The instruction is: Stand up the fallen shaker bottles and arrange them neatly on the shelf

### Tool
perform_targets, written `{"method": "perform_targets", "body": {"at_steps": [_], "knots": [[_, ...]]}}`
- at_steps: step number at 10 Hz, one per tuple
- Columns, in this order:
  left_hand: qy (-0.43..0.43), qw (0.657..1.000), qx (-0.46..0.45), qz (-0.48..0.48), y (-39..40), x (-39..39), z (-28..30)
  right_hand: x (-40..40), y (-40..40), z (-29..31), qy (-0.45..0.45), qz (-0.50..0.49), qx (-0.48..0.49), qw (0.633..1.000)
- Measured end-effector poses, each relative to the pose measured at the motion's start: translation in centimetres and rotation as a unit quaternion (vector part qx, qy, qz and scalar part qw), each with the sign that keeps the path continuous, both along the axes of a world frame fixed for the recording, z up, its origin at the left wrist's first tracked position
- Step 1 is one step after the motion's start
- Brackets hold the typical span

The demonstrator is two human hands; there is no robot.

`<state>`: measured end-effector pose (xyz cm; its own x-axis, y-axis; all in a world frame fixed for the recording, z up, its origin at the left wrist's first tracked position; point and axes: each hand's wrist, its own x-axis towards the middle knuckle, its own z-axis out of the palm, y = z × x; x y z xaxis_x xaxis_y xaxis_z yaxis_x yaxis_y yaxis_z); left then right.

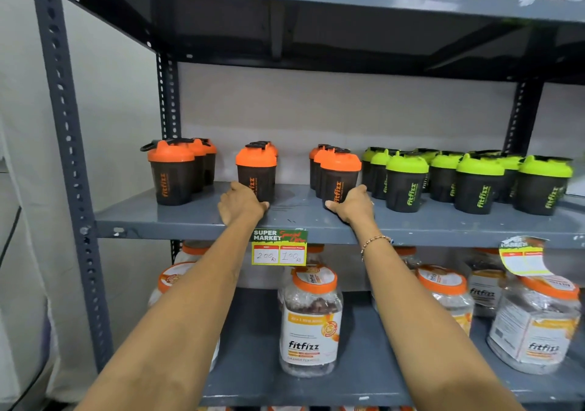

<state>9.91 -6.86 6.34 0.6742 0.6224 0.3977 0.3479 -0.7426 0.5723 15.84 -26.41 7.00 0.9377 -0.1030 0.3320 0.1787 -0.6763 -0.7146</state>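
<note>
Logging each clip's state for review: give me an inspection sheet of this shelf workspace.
Surface: grey metal shelf, paint chipped at its front edge.
Job's things: orange-lid shakers in three upright rows; green-lid shakers upright to the right; none lying down.
Clutter: price tag clipped to the shelf edge.
Hands: left hand at the base of the middle row's front shaker; right hand at the third row's.
Cables: black cable at far left.
Surroundings: fitfizz jars on the shelf below.

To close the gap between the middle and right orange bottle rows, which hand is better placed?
Probably the left hand: it already touches the middle orange bottle, with bare shelf beside it.
</note>
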Motion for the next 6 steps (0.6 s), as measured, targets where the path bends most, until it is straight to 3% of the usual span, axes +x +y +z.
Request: {"method": "perform_targets", "body": {"at_steps": [4,5,6], "knots": [[-0.015,1.000,-0.021,0.002,-1.1,-1.6,0.0,-0.8,-0.1,-0.3,-0.003,0.000,-0.032,0.999],[-0.127,0.987,0.098,0.022,-2.6,-3.3,-1.1,-2.8,-0.4,-0.5,-0.078,-0.023,-0.058,0.995],[-0.230,0.944,0.225,-0.068,-5.0,-4.8,-2.2,-5.8,-1.0,-1.4,-0.174,-0.025,-0.123,0.977]]}}
